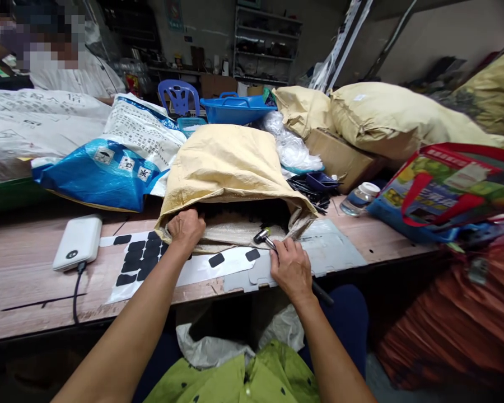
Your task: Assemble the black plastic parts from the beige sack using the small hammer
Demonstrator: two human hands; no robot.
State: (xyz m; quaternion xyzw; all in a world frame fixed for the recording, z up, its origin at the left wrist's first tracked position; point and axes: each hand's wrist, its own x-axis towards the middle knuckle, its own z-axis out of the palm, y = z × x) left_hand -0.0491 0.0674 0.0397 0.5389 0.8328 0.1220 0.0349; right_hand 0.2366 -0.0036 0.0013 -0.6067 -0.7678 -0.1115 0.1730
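A yellow woven sack [231,159] lies on the table with its mouth facing me, and dark pieces [252,215] show inside. At the left side of that mouth, my left hand [187,228] is closed on the sack's edge; its fingertips are partly hidden. My right hand [292,266] is wrapped around the handle of a small hammer [261,236], whose head points toward the sack opening. The dark grip end sticks out below my palm. Under the sack's front lies a white sheet [199,271] with several black rounded pads [128,266] stuck on it.
A white power bank [78,243] with a black cable sits left. Blue-and-white sacks [105,168] lie behind it. Toward the right are a grey board [331,249], a clear jar [359,198], a cardboard box [340,154] and a colourful bag [441,190]. A person [12,45] is at far left.
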